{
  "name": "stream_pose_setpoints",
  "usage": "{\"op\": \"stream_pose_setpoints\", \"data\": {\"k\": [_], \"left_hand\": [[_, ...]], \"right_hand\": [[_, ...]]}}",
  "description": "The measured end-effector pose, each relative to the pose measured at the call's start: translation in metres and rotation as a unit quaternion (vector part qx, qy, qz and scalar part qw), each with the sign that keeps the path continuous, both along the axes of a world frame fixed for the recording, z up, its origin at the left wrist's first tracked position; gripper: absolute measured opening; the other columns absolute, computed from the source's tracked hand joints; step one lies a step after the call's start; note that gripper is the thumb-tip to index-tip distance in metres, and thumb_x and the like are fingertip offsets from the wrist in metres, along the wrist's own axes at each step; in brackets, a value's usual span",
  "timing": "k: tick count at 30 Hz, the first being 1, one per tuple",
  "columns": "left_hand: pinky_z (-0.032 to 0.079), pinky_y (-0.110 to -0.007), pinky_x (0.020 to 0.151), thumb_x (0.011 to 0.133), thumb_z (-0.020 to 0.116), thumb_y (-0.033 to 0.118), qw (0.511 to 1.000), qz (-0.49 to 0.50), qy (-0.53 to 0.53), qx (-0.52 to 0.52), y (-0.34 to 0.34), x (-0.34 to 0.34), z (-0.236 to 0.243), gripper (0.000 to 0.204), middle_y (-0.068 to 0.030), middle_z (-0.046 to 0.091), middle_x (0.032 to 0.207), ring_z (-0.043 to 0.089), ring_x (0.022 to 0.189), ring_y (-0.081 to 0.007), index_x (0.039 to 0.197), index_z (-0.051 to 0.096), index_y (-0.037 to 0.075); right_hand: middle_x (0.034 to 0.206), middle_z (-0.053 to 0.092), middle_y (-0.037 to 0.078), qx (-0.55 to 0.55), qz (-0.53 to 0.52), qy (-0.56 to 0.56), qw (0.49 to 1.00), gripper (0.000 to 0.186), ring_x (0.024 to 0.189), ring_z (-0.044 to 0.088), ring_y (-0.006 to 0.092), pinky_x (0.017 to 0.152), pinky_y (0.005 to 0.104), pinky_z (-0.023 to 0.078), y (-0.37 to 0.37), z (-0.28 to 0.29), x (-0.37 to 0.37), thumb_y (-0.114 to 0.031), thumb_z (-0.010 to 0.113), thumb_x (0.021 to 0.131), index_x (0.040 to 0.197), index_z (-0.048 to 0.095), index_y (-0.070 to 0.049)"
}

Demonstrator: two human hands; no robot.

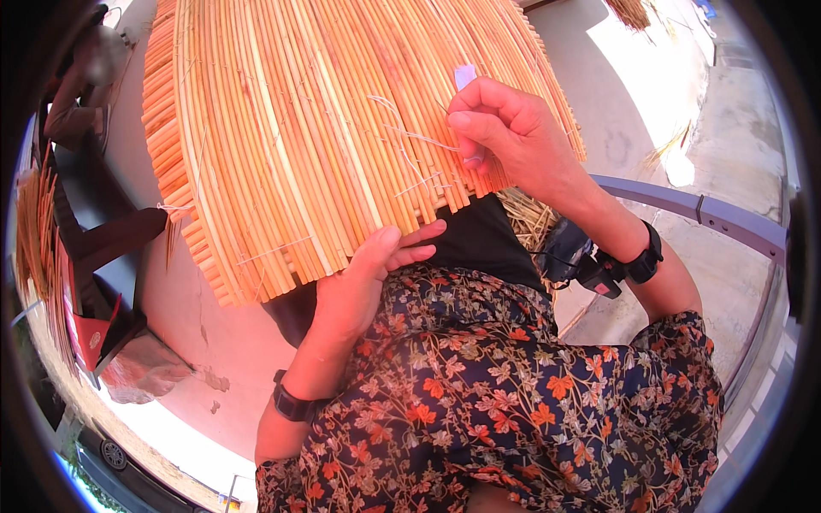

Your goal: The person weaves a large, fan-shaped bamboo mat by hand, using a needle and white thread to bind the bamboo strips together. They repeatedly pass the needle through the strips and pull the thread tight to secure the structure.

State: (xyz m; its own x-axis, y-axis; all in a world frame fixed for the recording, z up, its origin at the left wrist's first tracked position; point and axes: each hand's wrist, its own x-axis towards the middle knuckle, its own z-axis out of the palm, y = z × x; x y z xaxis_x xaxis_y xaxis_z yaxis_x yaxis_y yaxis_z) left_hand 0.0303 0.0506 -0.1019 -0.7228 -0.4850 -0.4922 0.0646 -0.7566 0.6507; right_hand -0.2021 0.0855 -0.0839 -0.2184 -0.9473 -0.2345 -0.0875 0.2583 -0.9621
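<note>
A mat of straight tan reed stalks [282, 128], laid side by side and stitched with thin thread, spreads out before me. Above its right part, my right hand [517, 132] is closed in a pinch. White thread [410, 135] loops over the stalks and runs to its fingers. A thin dark sliver shows at the fingertips, too small to name. Just beyond them is a small lilac piece [464, 77]. My left hand [368, 269] is at the mat's near edge, thumb against the stalk ends, fingers stretched out and apart; it grips nothing I can see.
A purple-grey curved metal bar [684, 203] passes at the right, beyond loose straw [526, 218]. Upright bundled stalks [34, 231] and dark furniture [103, 222] stand at the left. Another person [85, 94] is at the far left. A black device [569, 252] sits by my right forearm.
</note>
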Motion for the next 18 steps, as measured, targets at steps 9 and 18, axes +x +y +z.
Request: {"op": "stream_pose_setpoints", "data": {"k": [9, 18], "left_hand": [[0.053, -0.047, 0.093, 0.093, 0.054, 0.013, 0.989, 0.139, 0.039, 0.029, -0.013, 0.029, 0.005, 0.044, -0.0170, 0.057, 0.125, 0.060, 0.112, -0.0296, 0.132, 0.044, -0.003], [0.054, -0.044, 0.092, 0.093, 0.054, 0.015, 0.986, 0.159, 0.049, -0.013, -0.014, 0.044, 0.003, 0.048, -0.0139, 0.055, 0.129, 0.061, 0.112, -0.0259, 0.136, 0.041, 0.000]], "right_hand": [[0.088, 0.063, 0.007, -0.215, 0.107, 0.189, 0.952, 0.011, 0.079, 0.062, 0.0209, 0.070, 0.0299, 0.049, -0.004, 0.043, 0.033, -0.010, 0.060, 0.089, 0.095, 0.059, -0.002], [0.097, 0.063, 0.012, -0.256, 0.406, 0.285, 0.830, 0.015, 0.085, 0.061, 0.0352, 0.070, 0.0445, 0.048, -0.064, 0.028, 0.067, -0.018, 0.054, 0.087, 0.093, 0.058, -0.005]]}}
